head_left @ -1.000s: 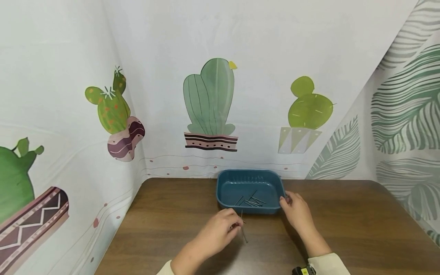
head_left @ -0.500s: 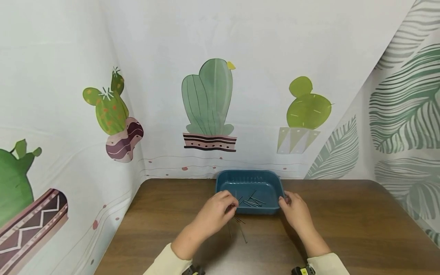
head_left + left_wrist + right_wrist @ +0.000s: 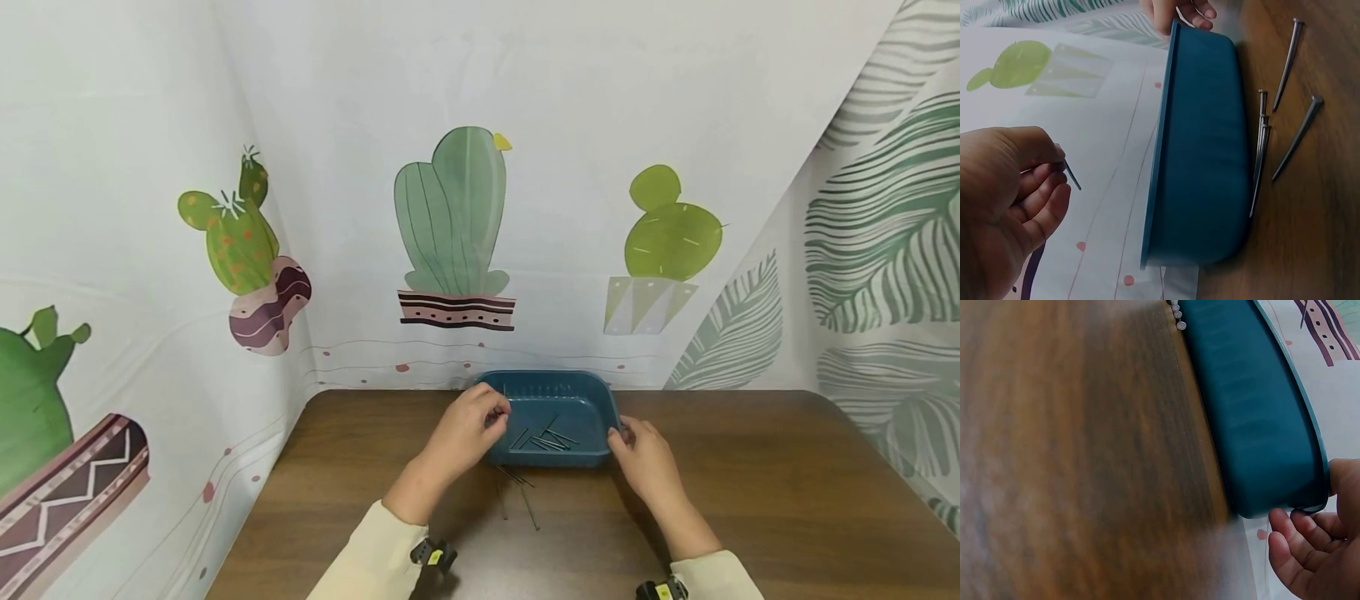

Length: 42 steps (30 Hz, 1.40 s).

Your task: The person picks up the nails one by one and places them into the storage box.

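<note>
My left hand [image 3: 468,429] is raised over the left end of a blue plastic tray [image 3: 555,459]. Between its thumb and fingertips it pinches a thin nail [image 3: 1072,176], whose end juts out in the left wrist view. At the tray's right end, my right hand [image 3: 647,458] grips the rim, thumb on top and fingers beneath, as the right wrist view shows. Several dark metal nails [image 3: 550,442] lie scattered on the tray's floor. More loose nails [image 3: 1298,137] rest on the table just in front of the tray.
The tray stands at the back of a brown wooden table [image 3: 360,467]. Right behind it hangs a white cloth [image 3: 570,208] printed with cacti and leaves. Black wrist devices [image 3: 433,556] sit at both sleeves.
My left hand has risen from the nails on the table, moving away and slightly left to the tray's left end with a nail. The right hand keeps its place on the rim.
</note>
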Motion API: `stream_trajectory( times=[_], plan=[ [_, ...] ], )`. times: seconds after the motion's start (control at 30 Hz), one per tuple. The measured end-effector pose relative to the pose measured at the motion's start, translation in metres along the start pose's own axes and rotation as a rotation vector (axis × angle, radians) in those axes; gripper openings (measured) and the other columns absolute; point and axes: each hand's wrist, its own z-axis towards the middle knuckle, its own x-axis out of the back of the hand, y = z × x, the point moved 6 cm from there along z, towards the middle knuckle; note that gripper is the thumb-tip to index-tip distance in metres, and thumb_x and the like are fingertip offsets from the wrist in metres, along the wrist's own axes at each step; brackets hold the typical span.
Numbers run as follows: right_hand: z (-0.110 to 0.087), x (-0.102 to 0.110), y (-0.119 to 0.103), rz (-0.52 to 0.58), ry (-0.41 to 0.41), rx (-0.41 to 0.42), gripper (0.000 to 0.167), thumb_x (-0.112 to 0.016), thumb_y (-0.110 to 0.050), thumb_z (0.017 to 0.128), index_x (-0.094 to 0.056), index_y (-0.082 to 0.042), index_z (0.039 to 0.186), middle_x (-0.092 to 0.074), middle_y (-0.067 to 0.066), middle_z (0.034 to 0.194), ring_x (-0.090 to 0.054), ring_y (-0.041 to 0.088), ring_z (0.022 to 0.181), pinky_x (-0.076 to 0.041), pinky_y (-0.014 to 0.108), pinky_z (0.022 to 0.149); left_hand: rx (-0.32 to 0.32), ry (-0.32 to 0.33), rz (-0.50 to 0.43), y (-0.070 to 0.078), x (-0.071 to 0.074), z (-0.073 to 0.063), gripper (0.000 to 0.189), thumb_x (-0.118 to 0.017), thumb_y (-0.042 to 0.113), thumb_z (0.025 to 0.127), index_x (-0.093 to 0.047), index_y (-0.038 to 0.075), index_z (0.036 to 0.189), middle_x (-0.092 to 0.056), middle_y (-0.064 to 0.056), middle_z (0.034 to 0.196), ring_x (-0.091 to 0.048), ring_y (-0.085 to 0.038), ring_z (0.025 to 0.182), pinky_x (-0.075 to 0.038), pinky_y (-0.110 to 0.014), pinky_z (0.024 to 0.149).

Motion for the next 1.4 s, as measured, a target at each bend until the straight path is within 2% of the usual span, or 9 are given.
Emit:
stream_trajectory(
  times=[0.23,0.43,0.53,0.7,0.8,1.03,1.4],
  plan=[
    [0.000,0.000,-0.002,-0.005,-0.010,-0.002,0.040,-0.060,-0.020,0.098,-0.063,0.008,0.126,-0.063,0.016,0.097,-0.058,0.027,0.085,-0.048,0.040,0.077,-0.012,0.040,0.006,-0.003,0.001,0.006,0.005,-0.069,0.008,0.093,-0.072,0.008,0.097,-0.064,-0.001,0.095,-0.062,-0.012,0.087,-0.056,-0.025,0.078],
    [0.001,0.000,-0.003,0.000,-0.014,-0.004,0.040,-0.060,-0.020,0.098,-0.063,0.009,0.125,-0.062,0.016,0.096,-0.057,0.026,0.084,-0.047,0.038,0.075,-0.002,0.044,0.006,-0.004,0.003,0.007,0.005,-0.069,0.008,0.092,-0.073,0.008,0.096,-0.064,-0.001,0.094,-0.061,-0.011,0.086,-0.056,-0.025,0.077],
    [0.001,0.000,-0.003,0.005,-0.014,-0.002,0.039,-0.060,-0.020,0.098,-0.063,0.009,0.125,-0.062,0.016,0.096,-0.057,0.026,0.084,-0.047,0.037,0.075,0.025,0.036,0.014,-0.005,0.004,0.007,0.008,-0.070,0.010,0.093,-0.073,0.009,0.100,-0.065,-0.002,0.098,-0.063,-0.014,0.090,-0.057,-0.028,0.080],
    [0.000,-0.001,-0.002,0.003,-0.018,-0.006,0.039,-0.060,-0.020,0.098,-0.063,0.008,0.125,-0.062,0.016,0.096,-0.058,0.026,0.084,-0.047,0.037,0.075,0.106,0.007,0.013,-0.011,0.004,0.005,0.026,-0.070,0.018,0.095,-0.070,0.009,0.119,-0.065,-0.005,0.114,-0.062,-0.020,0.105,-0.056,-0.037,0.089],
    [0.001,-0.001,-0.002,-0.001,-0.019,-0.007,0.040,-0.059,-0.020,0.099,-0.063,0.009,0.125,-0.062,0.016,0.097,-0.058,0.026,0.085,-0.047,0.038,0.075,0.135,0.004,-0.004,-0.016,0.004,0.004,0.031,-0.069,0.021,0.095,-0.068,0.009,0.124,-0.063,-0.005,0.119,-0.061,-0.021,0.108,-0.056,-0.039,0.091],
    [0.000,0.000,-0.001,-0.005,-0.017,-0.012,0.040,-0.060,-0.020,0.099,-0.062,0.009,0.126,-0.062,0.017,0.097,-0.058,0.027,0.085,-0.047,0.038,0.075,0.129,0.009,0.004,-0.020,0.002,0.001,0.033,-0.069,0.023,0.095,-0.068,0.009,0.124,-0.063,-0.004,0.119,-0.060,-0.020,0.111,-0.055,-0.039,0.093],
    [0.000,0.001,0.000,-0.007,-0.019,-0.014,0.041,-0.059,-0.021,0.099,-0.063,0.009,0.126,-0.063,0.016,0.097,-0.058,0.026,0.084,-0.046,0.036,0.073,0.109,-0.005,0.021,-0.017,-0.001,-0.003,0.033,-0.070,0.024,0.094,-0.068,0.010,0.124,-0.063,-0.006,0.116,-0.059,-0.019,0.109,-0.054,-0.038,0.093]
  ],
)
